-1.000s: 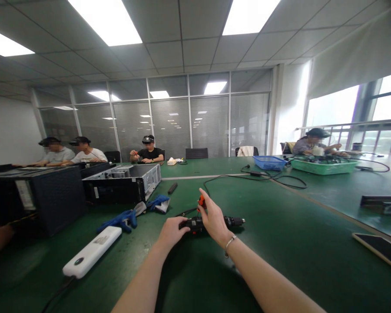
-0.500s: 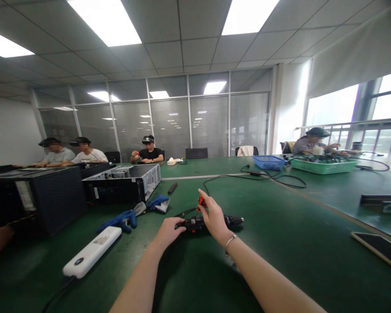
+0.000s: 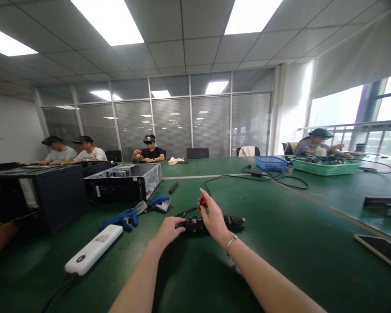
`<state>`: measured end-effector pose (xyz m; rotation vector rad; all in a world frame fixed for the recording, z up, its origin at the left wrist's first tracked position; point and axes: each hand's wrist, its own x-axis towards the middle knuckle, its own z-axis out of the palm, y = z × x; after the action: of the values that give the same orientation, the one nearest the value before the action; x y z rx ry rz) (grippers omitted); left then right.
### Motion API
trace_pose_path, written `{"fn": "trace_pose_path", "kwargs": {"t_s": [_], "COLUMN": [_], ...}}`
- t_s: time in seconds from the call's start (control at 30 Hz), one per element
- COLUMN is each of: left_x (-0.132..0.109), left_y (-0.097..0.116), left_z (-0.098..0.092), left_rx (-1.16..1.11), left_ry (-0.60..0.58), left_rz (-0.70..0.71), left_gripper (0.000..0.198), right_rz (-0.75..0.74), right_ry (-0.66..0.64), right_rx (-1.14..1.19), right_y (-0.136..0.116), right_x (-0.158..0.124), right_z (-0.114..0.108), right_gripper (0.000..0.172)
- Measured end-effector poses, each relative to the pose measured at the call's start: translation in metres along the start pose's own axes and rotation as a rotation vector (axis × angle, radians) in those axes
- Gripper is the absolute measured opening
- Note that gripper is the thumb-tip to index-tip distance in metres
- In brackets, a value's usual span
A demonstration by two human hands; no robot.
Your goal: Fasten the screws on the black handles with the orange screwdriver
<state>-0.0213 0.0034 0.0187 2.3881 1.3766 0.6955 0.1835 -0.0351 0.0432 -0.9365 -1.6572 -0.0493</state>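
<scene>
A black corded electric drill (image 3: 236, 221) lies on its side on the green table, its metal tip facing right. My left hand (image 3: 168, 229) is closed on the drill's left end, thumb and fingers gripping it. Over the drill's middle, my right hand (image 3: 214, 219) pinches a small screwdriver with an orange-red handle (image 3: 202, 201). The screwdriver stands nearly upright, its shaft pointing down at the drill body; the fingers partly hide its tip. A bracelet is on my right wrist.
Left are a white power strip (image 3: 94, 250), blue gloves (image 3: 125, 218), an opened computer case (image 3: 117, 190) and a dark case (image 3: 61, 195). Beyond are a blue basket (image 3: 271, 163) and a green basket (image 3: 326, 167). A phone-like slab (image 3: 381, 252) lies right. Several people sit around; another person's hand (image 3: 0, 237) shows far left.
Both hands keep nearly the same place on the drill and screwdriver. The whole view has shifted slightly as my head moved.
</scene>
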Motion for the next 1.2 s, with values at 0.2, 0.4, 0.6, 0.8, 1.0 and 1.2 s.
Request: {"fn": "trace_pose_path", "kwargs": {"t_s": [0.2,0.4,0.6,0.8,1.0,1.2], "left_x": [0.001,0.002,0.002,0.002,-0.002,-0.005], "left_y": [-0.007,-0.006,-0.003,0.001,0.008,0.009], "left_z": [-0.001,-0.003,0.002,0.007,0.003,0.0], "left_rx": [-0.028,-0.033,-0.086,-0.078,-0.052,0.001], "left_ry": [-0.027,-0.002,0.049,0.074,0.044,0.027], "left_rz": [0.025,-0.04,-0.143,-0.094,-0.031,0.01], "left_gripper": [0.035,0.027,0.025,0.022,0.025,0.028], "right_rz": [-0.01,-0.108,-0.245,-0.38,-0.334,-0.27], "right_ry": [-0.013,0.002,0.092,-0.093,-0.082,0.005], "right_rx": [-0.058,-0.061,0.023,0.056,0.017,0.034], "right_y": [0.0,-0.004,-0.027,-0.039,-0.03,-0.024], "right_x": [-0.002,-0.003,-0.012,-0.023,-0.025,-0.024], "right_z": [0.001,-0.004,-0.001,0.007,0.01,0.01], "right_gripper": [0.063,0.052,0.051,0.05,0.049,0.048]}}
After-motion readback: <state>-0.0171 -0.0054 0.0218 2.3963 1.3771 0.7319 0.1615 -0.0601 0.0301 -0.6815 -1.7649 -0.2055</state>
